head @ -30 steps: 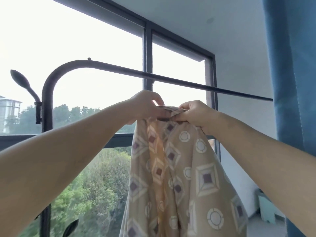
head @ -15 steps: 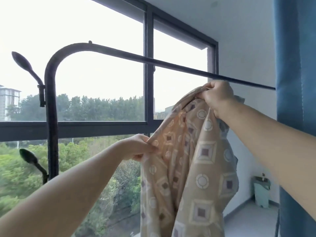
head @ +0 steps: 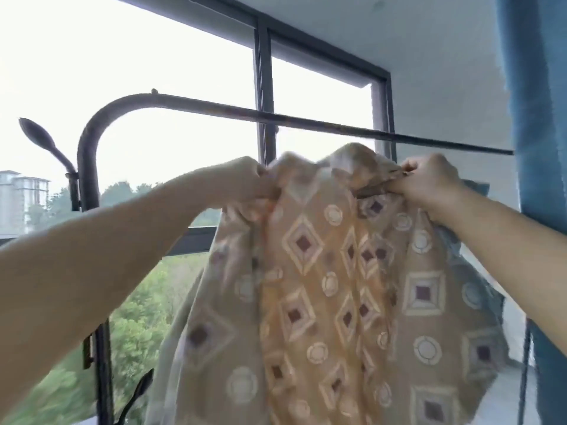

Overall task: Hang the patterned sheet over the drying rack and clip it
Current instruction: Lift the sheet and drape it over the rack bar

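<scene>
The patterned sheet, tan and orange with diamonds and circles, hangs bunched in front of me. My left hand grips its upper edge on the left. My right hand grips the upper edge on the right. Both hands hold the fabric just below the dark top bar of the drying rack, which runs from a curved left post to the right. The sheet's top fold reaches close under the bar without lying over it. No clip is visible.
A dark-framed window stands behind the rack, with trees and a building outside. A blue curtain hangs at the right edge. Rack hooks stick out at the left post. White wall lies at the far right.
My left hand rose from the sheet's lower side edge to its top edge. My right hand came down slightly from the bar. The sheet is now spread wider between both hands.
</scene>
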